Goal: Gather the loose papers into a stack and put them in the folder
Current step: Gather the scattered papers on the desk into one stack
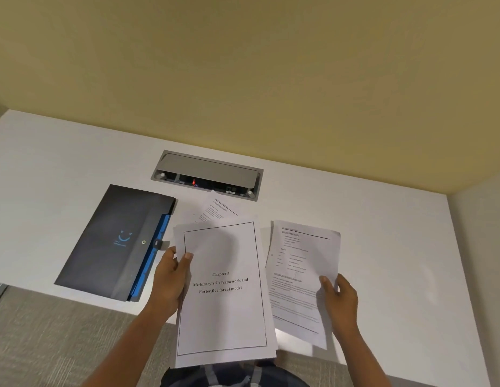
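Note:
My left hand (170,277) grips the left edge of a small stack of papers (223,308) whose top sheet reads "Chapter 3", held above the table's front edge. A separate printed sheet (299,272) is pinched at its right edge by my right hand (339,298), just right of the stack. One more loose sheet (215,210) lies on the white table (382,247) behind the stack, partly hidden by it. The dark folder (115,241), with blue inner edges and a snap tab, lies shut on the table to the left.
A grey cable box (207,174) with an open lid is set into the table behind the papers. A yellow wall rises behind the table. Grey carpet shows below the front edge on the left.

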### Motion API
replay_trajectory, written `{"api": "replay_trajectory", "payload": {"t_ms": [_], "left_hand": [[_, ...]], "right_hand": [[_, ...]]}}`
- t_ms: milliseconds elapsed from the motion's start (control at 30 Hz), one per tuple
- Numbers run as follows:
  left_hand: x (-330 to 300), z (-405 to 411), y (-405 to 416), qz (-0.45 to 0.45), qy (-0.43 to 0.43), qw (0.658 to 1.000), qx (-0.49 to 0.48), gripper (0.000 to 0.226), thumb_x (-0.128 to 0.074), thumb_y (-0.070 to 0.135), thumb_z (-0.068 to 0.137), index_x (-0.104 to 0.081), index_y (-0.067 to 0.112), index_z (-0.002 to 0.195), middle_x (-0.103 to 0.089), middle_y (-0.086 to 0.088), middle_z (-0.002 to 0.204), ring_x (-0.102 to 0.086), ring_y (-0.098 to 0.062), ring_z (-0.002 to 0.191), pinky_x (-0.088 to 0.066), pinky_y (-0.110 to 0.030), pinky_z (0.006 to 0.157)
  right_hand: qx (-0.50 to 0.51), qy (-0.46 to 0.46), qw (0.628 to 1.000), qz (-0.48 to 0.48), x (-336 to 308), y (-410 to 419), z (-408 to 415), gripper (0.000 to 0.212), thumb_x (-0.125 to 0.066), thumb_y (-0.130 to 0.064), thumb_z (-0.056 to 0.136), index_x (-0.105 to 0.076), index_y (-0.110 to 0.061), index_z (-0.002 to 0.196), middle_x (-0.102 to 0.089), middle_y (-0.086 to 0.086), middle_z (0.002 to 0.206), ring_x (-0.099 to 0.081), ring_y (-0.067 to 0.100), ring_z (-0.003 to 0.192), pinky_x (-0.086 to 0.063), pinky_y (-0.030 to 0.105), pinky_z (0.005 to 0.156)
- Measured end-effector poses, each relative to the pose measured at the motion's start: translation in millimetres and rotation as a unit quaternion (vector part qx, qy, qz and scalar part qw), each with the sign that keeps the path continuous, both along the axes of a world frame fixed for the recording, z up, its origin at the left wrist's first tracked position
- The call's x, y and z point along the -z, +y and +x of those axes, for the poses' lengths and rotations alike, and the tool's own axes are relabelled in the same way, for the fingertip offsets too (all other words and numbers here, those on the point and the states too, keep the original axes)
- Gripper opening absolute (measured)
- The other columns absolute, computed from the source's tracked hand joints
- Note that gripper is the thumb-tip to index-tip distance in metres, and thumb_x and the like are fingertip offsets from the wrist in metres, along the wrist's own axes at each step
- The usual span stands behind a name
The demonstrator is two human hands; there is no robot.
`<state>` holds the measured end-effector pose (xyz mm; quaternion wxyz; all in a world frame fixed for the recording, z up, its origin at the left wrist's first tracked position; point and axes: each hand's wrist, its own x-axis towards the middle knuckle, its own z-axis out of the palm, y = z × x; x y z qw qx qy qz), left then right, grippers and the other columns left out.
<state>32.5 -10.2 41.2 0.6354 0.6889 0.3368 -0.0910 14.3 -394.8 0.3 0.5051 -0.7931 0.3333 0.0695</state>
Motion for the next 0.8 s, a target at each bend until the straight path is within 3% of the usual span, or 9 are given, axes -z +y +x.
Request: {"api": "replay_trajectory", "payload": {"t_ms": [100, 167, 267, 333, 500, 633, 700, 800], "left_hand": [[0, 2, -2, -0.002, -0.005, 1.0, 0.014, 0.016, -0.059, 0.031, 0.104, -0.057, 0.036, 0.119, -0.078, 0.0, 0.108, -0.079, -0.026, 0.095, -0.068, -0.048, 0.077], [0, 3, -3, -0.003, 0.001, 1.0, 0.024, 0.017, -0.06, 0.033, 0.104, -0.056, 0.034, 0.12, -0.078, -0.001, 0.11, -0.079, -0.028, 0.095, -0.067, -0.052, 0.08], [-1, 3, -5, -0.004, 0.007, 0.999, 0.039, 0.022, -0.06, 0.037, 0.103, -0.055, 0.031, 0.124, -0.079, -0.001, 0.109, -0.08, -0.029, 0.092, -0.068, -0.046, 0.074], [-1, 3, -7, -0.002, 0.008, 0.999, 0.046, 0.023, -0.06, 0.038, 0.102, -0.055, 0.031, 0.124, -0.079, 0.001, 0.108, -0.08, -0.028, 0.09, -0.068, -0.042, 0.07], [-2, 2, -9, 0.017, 0.017, 0.998, 0.063, 0.022, -0.058, 0.038, 0.104, -0.056, 0.027, 0.123, -0.078, 0.002, 0.106, -0.079, -0.025, 0.092, -0.067, -0.035, 0.071], [-1, -1, -10, 0.045, 0.02, 0.997, 0.061, 0.015, -0.057, 0.034, 0.105, -0.063, 0.021, 0.11, -0.075, 0.0, 0.094, -0.074, -0.022, 0.088, -0.059, -0.023, 0.069], [1, -4, -10, 0.047, 0.027, 0.996, 0.065, 0.015, -0.057, 0.035, 0.104, -0.063, 0.021, 0.102, -0.072, -0.002, 0.091, -0.071, -0.024, 0.087, -0.055, -0.024, 0.069], [5, -8, -8, 0.049, 0.045, 0.995, 0.074, 0.015, -0.06, 0.038, 0.103, -0.064, 0.025, 0.097, -0.069, -0.003, 0.088, -0.069, -0.026, 0.088, -0.054, -0.027, 0.07]], "right_hand": [[0.019, -0.011, 0.997, 0.076, -12, -4, -8, 0.018, -0.071, -0.021, 0.103, -0.078, -0.037, 0.096, -0.082, -0.022, 0.093, -0.079, 0.006, 0.09, -0.059, 0.01, 0.062], [0.025, -0.008, 0.991, 0.13, -18, -3, -10, 0.018, -0.07, -0.022, 0.104, -0.079, -0.036, 0.109, -0.084, -0.018, 0.104, -0.08, 0.001, 0.094, -0.063, 0.014, 0.074], [-0.002, 0.012, 0.982, 0.188, -20, 4, -10, 0.02, -0.068, -0.023, 0.106, -0.079, -0.029, 0.121, -0.085, -0.006, 0.115, -0.081, 0.015, 0.107, -0.063, 0.037, 0.096], [-0.028, 0.024, 0.974, 0.224, -20, 13, -9, 0.023, -0.064, -0.022, 0.108, -0.078, -0.026, 0.125, -0.084, -0.001, 0.119, -0.081, 0.021, 0.111, -0.062, 0.042, 0.101], [-0.073, 0.057, 0.943, 0.319, -27, 41, -5, 0.027, -0.059, -0.016, 0.111, -0.077, -0.018, 0.13, -0.08, 0.011, 0.128, -0.077, 0.031, 0.119, -0.064, 0.042, 0.1], [-0.115, 0.074, 0.93, 0.342, -27, 63, -7, 0.029, -0.056, -0.012, 0.112, -0.075, -0.014, 0.133, -0.079, 0.012, 0.131, -0.074, 0.032, 0.125, -0.058, 0.047, 0.11], [-0.137, 0.08, 0.923, 0.35, -27, 72, -9, 0.029, -0.057, -0.015, 0.111, -0.075, -0.014, 0.134, -0.078, 0.012, 0.133, -0.073, 0.032, 0.127, -0.056, 0.049, 0.112], [-0.165, 0.103, 0.917, 0.349, -26, 83, -11, 0.026, -0.062, -0.016, 0.109, -0.078, -0.016, 0.129, -0.08, 0.014, 0.129, -0.075, 0.036, 0.123, -0.062, 0.05, 0.103]]}}
